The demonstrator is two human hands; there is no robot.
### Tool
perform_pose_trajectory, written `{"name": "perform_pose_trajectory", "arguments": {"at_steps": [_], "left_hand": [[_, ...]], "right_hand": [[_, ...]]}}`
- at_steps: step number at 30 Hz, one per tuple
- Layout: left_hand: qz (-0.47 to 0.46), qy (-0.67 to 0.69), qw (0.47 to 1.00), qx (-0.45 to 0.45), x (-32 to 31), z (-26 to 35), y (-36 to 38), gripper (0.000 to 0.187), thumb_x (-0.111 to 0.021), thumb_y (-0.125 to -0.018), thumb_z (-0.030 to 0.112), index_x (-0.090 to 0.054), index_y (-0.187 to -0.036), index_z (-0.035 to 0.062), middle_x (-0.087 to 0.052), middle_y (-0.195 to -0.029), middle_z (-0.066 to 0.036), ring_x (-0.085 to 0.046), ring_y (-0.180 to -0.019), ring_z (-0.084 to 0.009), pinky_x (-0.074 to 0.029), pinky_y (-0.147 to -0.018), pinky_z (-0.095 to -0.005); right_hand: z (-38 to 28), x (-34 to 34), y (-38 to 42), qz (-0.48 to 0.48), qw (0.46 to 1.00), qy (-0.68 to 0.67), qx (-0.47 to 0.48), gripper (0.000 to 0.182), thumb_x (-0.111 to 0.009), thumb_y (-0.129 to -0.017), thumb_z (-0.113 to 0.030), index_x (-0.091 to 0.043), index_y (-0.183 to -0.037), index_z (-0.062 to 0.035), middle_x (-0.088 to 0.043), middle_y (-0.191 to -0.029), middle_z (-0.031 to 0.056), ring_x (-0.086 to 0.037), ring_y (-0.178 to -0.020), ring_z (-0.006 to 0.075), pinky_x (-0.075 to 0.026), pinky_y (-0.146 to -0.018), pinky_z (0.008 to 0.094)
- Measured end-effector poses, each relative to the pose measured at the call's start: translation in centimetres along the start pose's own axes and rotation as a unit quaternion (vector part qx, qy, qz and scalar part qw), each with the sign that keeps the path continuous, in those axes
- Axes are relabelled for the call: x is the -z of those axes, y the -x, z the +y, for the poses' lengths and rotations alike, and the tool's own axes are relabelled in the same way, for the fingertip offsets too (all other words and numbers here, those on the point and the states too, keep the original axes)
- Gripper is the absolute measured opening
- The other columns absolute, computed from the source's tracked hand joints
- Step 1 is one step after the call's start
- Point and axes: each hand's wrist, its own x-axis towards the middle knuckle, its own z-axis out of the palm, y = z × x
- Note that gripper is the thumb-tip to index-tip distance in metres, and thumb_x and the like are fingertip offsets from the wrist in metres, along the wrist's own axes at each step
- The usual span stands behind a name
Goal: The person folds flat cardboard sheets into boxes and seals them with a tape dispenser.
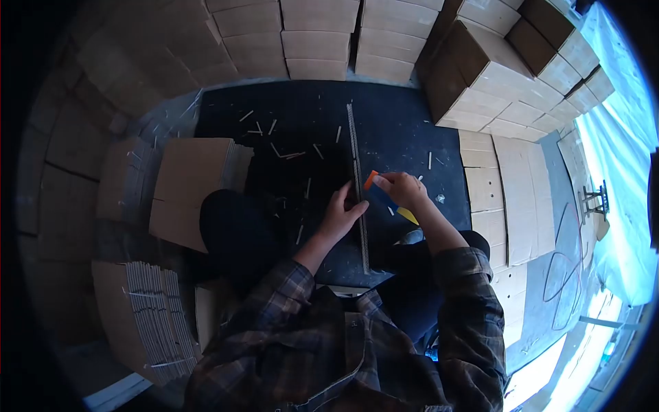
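Observation:
An upright stack of cardboard sheets (355, 147), seen edge-on as a long thin corrugated strip, stands between my knees. My left hand (341, 214) is closed around its near half, thumb on the right side and fingers on the left. My right hand (403, 189) pinches a small orange tool (371, 180) beside the right face of the stack; most of the tool is hidden by the fingers. Just below the right hand, a yellow piece (408, 215) shows near a dark blue patch.
Cardboard scraps (288, 155) litter the black mat (391, 123). Folded cardboard stacks stand at left (189, 172) and lower left (147, 316). Flat cardboard (523, 199) lies to the right. Piled boxes (319, 44) line the back, and plastic sheeting (614, 158) hangs at far right.

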Motion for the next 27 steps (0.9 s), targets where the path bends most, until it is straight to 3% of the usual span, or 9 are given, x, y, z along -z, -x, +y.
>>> {"name": "perform_pose_trajectory", "arguments": {"at_steps": [3,8,13,16,18,19,21,24,27], "left_hand": [[0.003,0.011,0.999,0.044,-0.3,0.1,-0.6,0.062,-0.067,-0.088,0.023,-0.040,-0.140,0.0036,-0.049,-0.124,-0.016,-0.056,-0.110,-0.0226,-0.048,-0.092,-0.0342],[-0.043,0.124,0.991,-0.017,-0.8,-0.6,-1.7,0.061,-0.067,-0.088,0.022,-0.041,-0.140,0.0033,-0.058,-0.111,-0.011,-0.059,-0.100,-0.0178,-0.049,-0.086,-0.0311],[-0.033,0.190,0.979,0.058,-0.3,-0.8,-0.9,0.057,-0.063,-0.091,0.022,-0.041,-0.140,0.0039,-0.058,-0.111,-0.007,-0.057,-0.101,-0.0141,-0.048,-0.085,-0.0283],[0.011,0.207,0.976,0.061,0.5,0.5,-0.1,0.056,-0.061,-0.092,0.022,-0.040,-0.140,0.0033,-0.062,-0.101,-0.007,-0.060,-0.089,-0.0138,-0.049,-0.078,-0.0286],[0.015,-0.096,0.992,0.080,0.7,1.8,0.0,0.049,-0.057,-0.092,0.018,-0.043,-0.136,0.0011,-0.065,-0.087,-0.013,-0.065,-0.077,-0.0216,-0.053,-0.070,-0.0340],[0.014,-0.094,0.992,0.081,0.5,1.1,-0.1,0.049,-0.057,-0.092,0.018,-0.043,-0.136,0.0011,-0.065,-0.087,-0.013,-0.065,-0.077,-0.0216,-0.053,-0.070,-0.0340],[0.103,-0.277,0.949,-0.112,-0.1,0.8,-0.6,0.037,-0.053,-0.090,0.010,-0.052,-0.126,0.0019,-0.062,-0.070,-0.018,-0.064,-0.063,-0.0320,-0.052,-0.058,-0.0428],[0.151,-0.311,0.930,-0.126,2.4,1.6,0.2,0.030,-0.050,-0.091,0.010,-0.052,-0.120,0.0017,-0.065,-0.084,-0.022,-0.066,-0.079,-0.0380,-0.054,-0.067,-0.0476],[0.170,-0.339,0.920,-0.098,7.0,3.1,-2.1,0.025,-0.051,-0.091,0.011,-0.054,-0.113,-0.0002,-0.064,-0.081,-0.021,-0.065,-0.079,-0.0381,-0.054,-0.068,-0.0463]], "right_hand": [[-1.4,0.9,-1.1,0.006,1.000,0.004,-0.010,0.060,-0.046,-0.088,-0.068,-0.067,-0.118,-0.0207,-0.070,-0.105,0.0086,-0.064,-0.107,0.0250,-0.048,-0.093,0.0361],[-3.9,2.4,-2.7,0.040,0.997,0.062,0.027,0.071,-0.051,-0.079,-0.076,-0.068,-0.115,-0.0179,-0.069,-0.109,0.0079,-0.063,-0.108,0.0246,-0.046,-0.095,0.0371],[-3.2,1.5,-4.7,-0.006,0.998,0.054,0.014,0.070,-0.051,-0.080,-0.075,-0.066,-0.119,-0.0187,-0.068,-0.113,0.0102,-0.061,-0.112,0.0285,-0.045,-0.096,0.0395],[-3.5,1.9,-4.5,-0.025,0.999,0.037,0.006,0.063,-0.053,-0.081,-0.070,-0.069,-0.114,-0.0180,-0.068,-0.111,0.0083,-0.063,-0.109,0.0273,-0.047,-0.094,0.0384],[-4.0,2.1,-4.0,-0.027,0.999,0.029,0.000,0.057,-0.055,-0.082,-0.066,-0.070,-0.109,-0.0179,-0.069,-0.108,0.0063,-0.064,-0.106,0.0261,-0.048,-0.093,0.0372],[-4.7,1.7,-3.6,-0.006,0.998,0.065,0.013,0.050,-0.054,-0.085,-0.060,-0.070,-0.110,-0.0192,-0.070,-0.105,0.0078,-0.065,-0.104,0.0267,-0.049,-0.091,0.0382],[-5.1,1.4,-3.1,0.018,0.994,0.105,0.029,0.044,-0.054,-0.088,-0.054,-0.069,-0.111,-0.0204,-0.070,-0.102,0.0094,-0.065,-0.101,0.0273,-0.050,-0.089,0.0391],[-4.3,1.5,-2.0,0.044,0.978,0.196,0.056,0.031,-0.050,-0.090,-0.041,-0.069,-0.104,-0.0211,-0.070,-0.095,0.0088,-0.067,-0.094,0.0284,-0.052,-0.084,0.0411],[-2.4,3.0,1.6,0.043,0.976,0.206,0.062,0.028,-0.053,-0.089,-0.039,-0.068,-0.103,-0.0203,-0.070,-0.094,0.0115,-0.068,-0.091,0.0287,-0.053,-0.082,0.0424]]}}
